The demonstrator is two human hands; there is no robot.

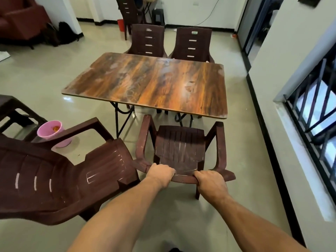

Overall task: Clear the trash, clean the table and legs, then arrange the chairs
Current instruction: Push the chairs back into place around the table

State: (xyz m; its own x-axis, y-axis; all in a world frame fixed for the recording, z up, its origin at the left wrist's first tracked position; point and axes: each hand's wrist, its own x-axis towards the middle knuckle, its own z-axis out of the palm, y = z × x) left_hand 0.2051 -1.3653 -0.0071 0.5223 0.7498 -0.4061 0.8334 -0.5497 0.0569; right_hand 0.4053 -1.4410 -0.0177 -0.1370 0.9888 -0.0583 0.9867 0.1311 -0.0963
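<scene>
Both hands on chair [180, 148] backrest top: left hand [161, 174] clenched round rail, right hand [211, 182] gripping same rail. Chair faces tabletop [145, 80], just short of near edge. Second chair [60, 175] angled at left, pink bucket [52, 132] behind it.

One head-worn wide view looks forward and steeply down from standing height: a chair [180, 151] close below, the bench [149, 82] just beyond, and the floor [36, 73] stretching to the far wall [181, 10].
</scene>
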